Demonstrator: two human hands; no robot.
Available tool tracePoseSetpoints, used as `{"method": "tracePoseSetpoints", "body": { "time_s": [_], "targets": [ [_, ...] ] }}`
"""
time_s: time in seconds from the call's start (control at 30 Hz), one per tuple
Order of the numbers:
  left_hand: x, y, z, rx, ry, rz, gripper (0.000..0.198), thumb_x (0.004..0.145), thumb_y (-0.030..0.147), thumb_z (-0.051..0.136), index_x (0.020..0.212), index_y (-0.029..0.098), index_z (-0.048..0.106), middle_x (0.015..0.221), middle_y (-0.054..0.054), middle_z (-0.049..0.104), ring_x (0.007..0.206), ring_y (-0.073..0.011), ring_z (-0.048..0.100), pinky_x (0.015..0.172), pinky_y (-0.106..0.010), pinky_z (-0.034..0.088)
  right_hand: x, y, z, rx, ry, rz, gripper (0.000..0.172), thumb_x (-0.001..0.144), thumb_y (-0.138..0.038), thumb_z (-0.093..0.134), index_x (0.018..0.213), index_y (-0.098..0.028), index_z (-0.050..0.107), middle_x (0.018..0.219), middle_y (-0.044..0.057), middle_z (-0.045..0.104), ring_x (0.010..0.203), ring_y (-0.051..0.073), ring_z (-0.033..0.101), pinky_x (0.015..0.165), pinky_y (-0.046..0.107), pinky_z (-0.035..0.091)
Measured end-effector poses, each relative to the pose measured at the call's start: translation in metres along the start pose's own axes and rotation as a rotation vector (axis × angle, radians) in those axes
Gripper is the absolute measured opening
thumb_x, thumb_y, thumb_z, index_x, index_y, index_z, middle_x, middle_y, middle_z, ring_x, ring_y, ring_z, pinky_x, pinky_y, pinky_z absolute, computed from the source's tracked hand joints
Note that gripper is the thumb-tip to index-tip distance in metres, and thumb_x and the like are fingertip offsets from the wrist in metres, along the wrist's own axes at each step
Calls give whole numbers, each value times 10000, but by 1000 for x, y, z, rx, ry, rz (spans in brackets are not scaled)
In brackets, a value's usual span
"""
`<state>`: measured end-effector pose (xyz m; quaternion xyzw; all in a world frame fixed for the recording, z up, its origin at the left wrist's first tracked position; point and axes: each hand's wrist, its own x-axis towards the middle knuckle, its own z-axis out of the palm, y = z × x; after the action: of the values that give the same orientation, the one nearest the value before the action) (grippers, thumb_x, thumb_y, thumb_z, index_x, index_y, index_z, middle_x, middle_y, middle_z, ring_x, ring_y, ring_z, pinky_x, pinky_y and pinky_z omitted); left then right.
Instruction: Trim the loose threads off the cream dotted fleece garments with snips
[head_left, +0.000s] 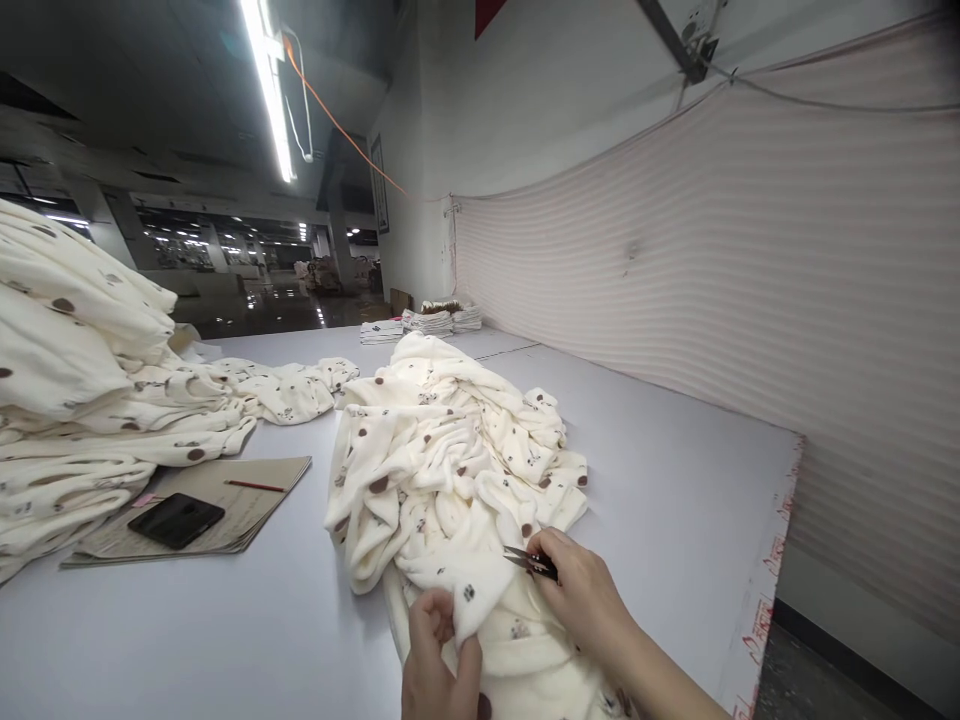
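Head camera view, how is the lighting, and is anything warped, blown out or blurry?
Head view: the ceiling tube light is blown out white; wide-angle distortion bows the striped curtain and the table edge; only soft shadow under the cream garment; the left hand pinching it and the right hand holding the snips look sharp; the far hall is dim.

left: dotted cream fabric pile [67,400] | black phone [176,520], red pen [255,486] on folder [251,518] | far: folded stacks [431,322]
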<state>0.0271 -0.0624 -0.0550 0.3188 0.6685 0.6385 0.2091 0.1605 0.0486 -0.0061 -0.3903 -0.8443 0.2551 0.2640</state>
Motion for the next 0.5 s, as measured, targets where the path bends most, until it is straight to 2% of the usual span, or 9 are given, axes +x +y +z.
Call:
{"method": "tracePoseSetpoints", "body": {
  "time_s": [0.1,0.2,0.3,0.37,0.43,0.5],
  "targets": [
    [4,-2,0,34,3,15,330,706,235,587,1012,252,468,965,-79,653,921,-279,602,768,-345,426,-6,-3,-9,-94,-2,22,191,751,-74,454,799,-238,540,798,-36,618,692,153,547,600,245,328],
    [5,-4,-1,-6,28,36,451,658,184,623,1082,260,491,966,-74,662,894,-279,600,729,-323,428,-12,-18,-14,-41,-77,-13,168,780,-170,540,908,-274,577,903,-40,628,789,154,585,673,245,373],
    [5,-2,-1,-15,60,71,542,640,178,641,1154,261,489,900,-45,652,818,-258,593,735,-322,429,-12,-31,-8,-61,-135,-81,328,770,-235,605,1086,-315,568,998,-22,620,889,179,590,761,267,386],
    [5,0,-1,30,46,93,532,685,218,625,1187,249,451,897,-44,639,796,-237,586,751,-330,433,-7,-31,1,-135,-130,-94,305,765,-148,550,1033,-288,595,940,-14,631,836,178,592,720,264,381],
    [6,-1,-2,45,21,102,490,704,285,649,1146,238,443,921,-54,626,771,-212,587,730,-324,452,0,-27,8,-146,-97,-82,286,728,-54,481,897,-249,605,862,-21,640,769,158,585,659,240,368],
    [6,-6,-4,22,-56,58,437,683,380,692,1033,236,475,865,-33,611,621,-163,565,610,-298,464,7,-22,11,-103,-55,-71,277,705,-24,450,827,-233,584,822,-31,645,754,144,578,637,220,359]
  ]
}}
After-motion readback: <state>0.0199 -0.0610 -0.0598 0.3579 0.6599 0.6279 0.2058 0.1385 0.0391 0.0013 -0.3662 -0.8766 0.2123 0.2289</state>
